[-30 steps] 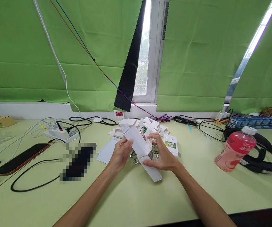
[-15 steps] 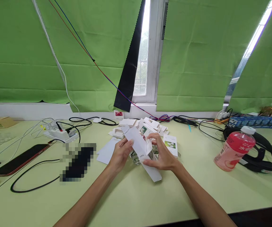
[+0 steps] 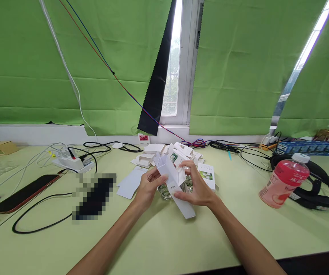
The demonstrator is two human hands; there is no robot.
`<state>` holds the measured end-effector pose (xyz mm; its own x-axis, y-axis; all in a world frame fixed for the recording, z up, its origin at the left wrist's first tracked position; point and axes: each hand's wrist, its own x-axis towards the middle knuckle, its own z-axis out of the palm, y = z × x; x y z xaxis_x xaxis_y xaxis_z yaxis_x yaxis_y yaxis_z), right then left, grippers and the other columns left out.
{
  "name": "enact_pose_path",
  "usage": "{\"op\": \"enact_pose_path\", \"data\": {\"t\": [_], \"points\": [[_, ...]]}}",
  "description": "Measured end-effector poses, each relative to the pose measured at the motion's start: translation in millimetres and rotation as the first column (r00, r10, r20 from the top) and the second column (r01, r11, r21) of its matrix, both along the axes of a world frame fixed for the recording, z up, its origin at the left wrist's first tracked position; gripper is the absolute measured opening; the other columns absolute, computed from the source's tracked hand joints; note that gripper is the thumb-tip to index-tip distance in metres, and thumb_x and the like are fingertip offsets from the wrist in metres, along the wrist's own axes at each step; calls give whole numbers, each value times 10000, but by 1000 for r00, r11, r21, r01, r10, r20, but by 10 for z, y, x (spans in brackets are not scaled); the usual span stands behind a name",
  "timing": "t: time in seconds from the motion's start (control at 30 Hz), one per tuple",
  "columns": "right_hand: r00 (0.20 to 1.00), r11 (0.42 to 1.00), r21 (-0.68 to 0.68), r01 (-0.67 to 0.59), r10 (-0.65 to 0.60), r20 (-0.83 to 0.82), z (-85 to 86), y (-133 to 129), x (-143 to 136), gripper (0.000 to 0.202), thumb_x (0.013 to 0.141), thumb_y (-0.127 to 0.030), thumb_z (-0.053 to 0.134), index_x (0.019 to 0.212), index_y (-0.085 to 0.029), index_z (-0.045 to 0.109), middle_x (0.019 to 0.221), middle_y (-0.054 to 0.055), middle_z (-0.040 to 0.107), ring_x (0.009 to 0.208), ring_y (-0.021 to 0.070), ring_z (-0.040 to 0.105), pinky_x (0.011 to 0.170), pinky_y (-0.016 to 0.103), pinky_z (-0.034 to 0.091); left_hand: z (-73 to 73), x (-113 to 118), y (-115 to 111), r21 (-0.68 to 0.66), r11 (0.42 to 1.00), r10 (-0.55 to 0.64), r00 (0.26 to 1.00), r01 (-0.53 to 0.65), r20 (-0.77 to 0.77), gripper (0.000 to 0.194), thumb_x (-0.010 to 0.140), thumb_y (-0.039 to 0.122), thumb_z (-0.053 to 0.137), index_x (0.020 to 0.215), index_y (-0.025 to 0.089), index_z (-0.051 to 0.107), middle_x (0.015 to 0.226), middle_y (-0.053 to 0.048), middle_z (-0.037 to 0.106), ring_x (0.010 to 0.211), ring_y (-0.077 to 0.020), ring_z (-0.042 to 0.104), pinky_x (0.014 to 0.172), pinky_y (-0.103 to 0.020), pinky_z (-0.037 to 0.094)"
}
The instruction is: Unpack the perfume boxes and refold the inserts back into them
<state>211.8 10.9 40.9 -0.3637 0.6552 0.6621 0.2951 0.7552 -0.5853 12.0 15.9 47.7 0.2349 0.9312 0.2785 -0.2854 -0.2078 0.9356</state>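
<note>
Both hands hold a white folded carton [image 3: 171,176], tilted from upper left to lower right over the table. My left hand [image 3: 150,186] grips its upper left edge, thumb on the face. My right hand [image 3: 195,187] holds its right side, the thumb low on the face and the fingers curled over a raised flap. Clear glass items [image 3: 164,192] lie partly hidden beneath the carton. Behind it is a pile of white boxes [image 3: 154,149]. Flat white card [image 3: 130,182] rests left of my hands, and a box with a green and white picture [image 3: 207,176] is on the right.
A pink bottle [image 3: 284,181] and a black headset [image 3: 315,191] stand at the right. On the left are a power strip [image 3: 74,162], a red-edged phone [image 3: 24,194], cables and a pixelated dark patch [image 3: 95,198]. Black cables [image 3: 224,146] run along the back.
My left hand has shifted slightly right along the carton, its fingers now further behind it. The carton's upper end has opened out more into a box shape.
</note>
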Motion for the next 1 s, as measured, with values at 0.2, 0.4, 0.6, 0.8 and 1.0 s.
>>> {"op": "enact_pose_path", "data": {"t": [0.2,0.4,0.6,0.8,1.0], "points": [[1000,1000,31,3,-2,-26,-5,4,-3,683,746,-445,754,1277,-271,360,1241,89,431,1193,265,478,984,423,477,-34,5,-4,14,1000,-6,999,6,-33,504,744,382,775,1209,211,681,1181,-88,699,1065,-256,614,768,-289,485],[1000,999,34,7,-6,-31,-2,-5,1,698,751,-425,750,1309,-276,359,1255,94,425,1198,272,466,971,423,485,-48,17,-10,12,1000,-6,998,7,-66,496,746,364,780,1206,202,687,1159,-90,701,1056,-257,612,804,-306,488],[1000,999,31,17,-17,-3,17,-25,1,762,765,-432,740,1394,-312,327,1327,96,393,1247,275,446,986,423,494,-24,19,-15,6,1000,-25,996,26,-86,510,739,361,784,1213,200,688,1170,-97,697,1051,-264,614,796,-308,490],[999,1000,21,23,-23,27,11,-32,5,818,773,-442,728,1450,-324,285,1375,99,375,1282,282,425,1002,435,487,-9,21,-37,-15,999,-39,995,38,-91,557,725,365,791,1240,190,676,1163,-101,700,1081,-280,603,820,-316,497],[998,1000,21,22,-23,53,-9,-16,7,851,775,-439,730,1487,-340,275,1372,94,371,1264,284,433,1019,452,467,26,43,-68,-5,999,-50,991,49,-123,599,702,350,805,1261,188,662,1184,-104,695,1034,-277,616,827,-331,497]]}}
